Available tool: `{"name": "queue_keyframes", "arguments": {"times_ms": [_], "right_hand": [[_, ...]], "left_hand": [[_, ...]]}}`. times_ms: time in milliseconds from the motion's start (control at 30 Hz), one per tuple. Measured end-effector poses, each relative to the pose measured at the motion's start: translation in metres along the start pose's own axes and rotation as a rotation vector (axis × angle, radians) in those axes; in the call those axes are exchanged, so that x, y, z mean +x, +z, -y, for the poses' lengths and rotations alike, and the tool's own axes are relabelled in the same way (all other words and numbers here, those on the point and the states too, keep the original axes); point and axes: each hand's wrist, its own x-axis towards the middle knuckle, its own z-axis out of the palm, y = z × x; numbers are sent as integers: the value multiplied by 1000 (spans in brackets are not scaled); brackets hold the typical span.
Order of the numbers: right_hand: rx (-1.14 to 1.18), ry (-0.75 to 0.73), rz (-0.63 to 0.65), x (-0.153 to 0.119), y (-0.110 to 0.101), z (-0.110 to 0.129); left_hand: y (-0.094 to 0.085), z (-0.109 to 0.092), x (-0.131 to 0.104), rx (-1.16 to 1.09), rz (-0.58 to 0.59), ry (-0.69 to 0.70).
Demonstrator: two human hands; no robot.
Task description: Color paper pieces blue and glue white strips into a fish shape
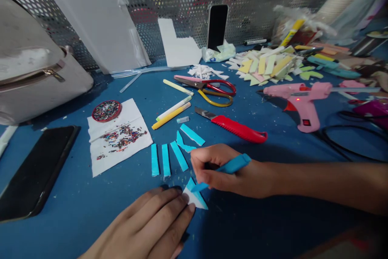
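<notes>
My right hand (228, 170) is wrapped around a blue marker (235, 163), its tip resting on a small white triangular piece (194, 199). Two edges of that piece are blue, and its middle is white. The fingers of my left hand (154, 222) lie stretched out flat, their tips pressing the piece's left side onto the table. Just beyond my hands are several blue strips (166, 160) and a bent blue piece (182, 142).
A red utility knife (238, 128) with its blade out, scissors (209, 87) and markers (172, 115) lie beyond. A pink glue gun (303, 97) with a lit light is at right. Left are glitter on white paper (130, 115), a phone (38, 166) and a bag (39, 93).
</notes>
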Motion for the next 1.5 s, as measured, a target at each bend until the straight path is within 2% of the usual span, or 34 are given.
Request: {"name": "queue_keyframes", "arguments": {"times_ms": [200,333,500,633,800,967,1133,1300,1433,1500], "right_hand": [[-4,-1,14,0,0,0],[13,6,-25,-1,0,-1],[-31,-14,40,-1,-1,0],[-27,-18,-46,0,-1,1],[-22,-40,66,-2,-1,0],[-19,-19,-51,-1,0,0],[-38,-77,86,0,-1,0],[-29,-19,-47,-1,0,1],[-64,-105,80,-1,0,-2],[-58,-114,72,-1,0,-2]], "left_hand": [[-2,0,3,-2,-16,-7],[-2,1,1,3,-7,-7],[-2,0,0,-3,-16,0],[-2,-1,0,1,-4,0],[-3,-1,1,-10,-2,-15],[-3,-2,3,5,-12,-8],[2,-2,2,4,-6,-4],[1,0,1,6,-2,3],[-1,-1,2,8,-13,-2],[-2,-1,1,5,-17,-6]]}}
